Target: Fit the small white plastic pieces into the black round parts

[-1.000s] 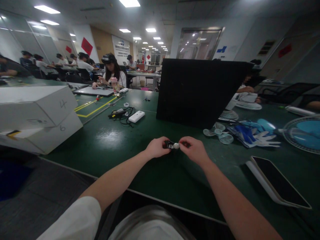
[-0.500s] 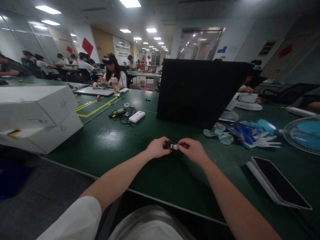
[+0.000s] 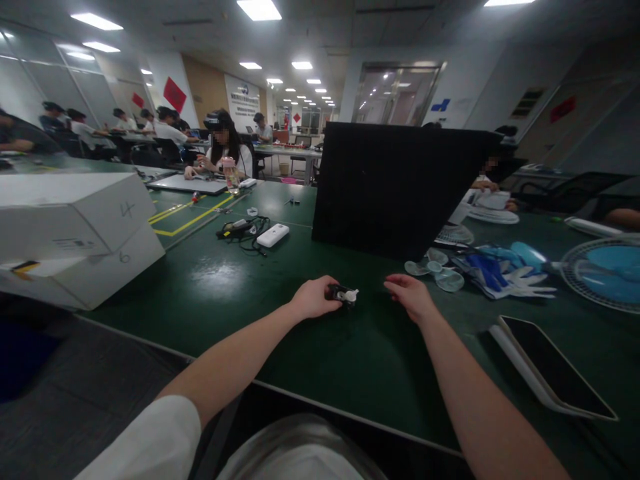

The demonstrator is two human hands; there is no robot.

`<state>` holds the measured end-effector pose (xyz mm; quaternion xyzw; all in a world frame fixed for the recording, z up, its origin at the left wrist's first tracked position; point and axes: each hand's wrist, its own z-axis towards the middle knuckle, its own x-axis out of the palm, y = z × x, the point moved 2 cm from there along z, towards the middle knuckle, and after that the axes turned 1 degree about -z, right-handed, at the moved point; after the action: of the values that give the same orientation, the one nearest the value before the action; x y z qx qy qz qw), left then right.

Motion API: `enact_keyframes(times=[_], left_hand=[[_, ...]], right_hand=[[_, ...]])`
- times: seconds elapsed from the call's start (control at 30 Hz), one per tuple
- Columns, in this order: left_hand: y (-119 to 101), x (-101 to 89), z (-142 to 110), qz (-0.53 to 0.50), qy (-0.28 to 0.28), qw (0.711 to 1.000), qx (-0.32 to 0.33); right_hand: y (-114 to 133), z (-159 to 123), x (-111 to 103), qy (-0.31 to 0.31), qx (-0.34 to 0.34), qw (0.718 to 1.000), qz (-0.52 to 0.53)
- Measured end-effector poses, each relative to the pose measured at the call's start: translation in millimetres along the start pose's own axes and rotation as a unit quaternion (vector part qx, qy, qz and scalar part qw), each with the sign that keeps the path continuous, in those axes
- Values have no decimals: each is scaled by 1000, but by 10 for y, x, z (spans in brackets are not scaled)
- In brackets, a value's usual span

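Now the right hand [image 3: 407, 293] — empty — sits apart from the left [image 3: 317, 297].

The small dark-and-white part [image 3: 345, 294] was too small for us to make out, its near end covered by our left hand [image 3: 314, 298]. The left frame edge cut off the white boxes [image 3: 75, 220]; the right edge cropped the blue fan [image 3: 607, 270].

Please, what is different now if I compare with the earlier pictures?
The right hand has let go of the small black-and-white part and moved away to the right, its fingers now touching nothing. The left hand still holds the part in about the same place. The white boxes and gloves stayed put.
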<state>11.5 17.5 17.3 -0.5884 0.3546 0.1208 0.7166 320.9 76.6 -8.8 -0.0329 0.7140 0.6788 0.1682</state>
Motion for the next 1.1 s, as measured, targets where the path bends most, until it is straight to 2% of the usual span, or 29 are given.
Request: enact_keyframes(times=[0.1, 0.37, 0.93, 1.1], left_hand=[[-3, 6, 6, 7, -9, 1000, 2], [-19, -19, -17, 2, 2, 1000, 3], [-23, -25, -12, -8, 4, 1000, 11], [32, -52, 21, -16, -20, 1000, 6]], right_hand=[[0, -28, 42, 26, -15, 999, -22], [8, -23, 39, 2, 10, 1000, -12], [31, -52, 70, 19, -10, 1000, -23], [39, -55, 80, 14, -8, 999, -49]])
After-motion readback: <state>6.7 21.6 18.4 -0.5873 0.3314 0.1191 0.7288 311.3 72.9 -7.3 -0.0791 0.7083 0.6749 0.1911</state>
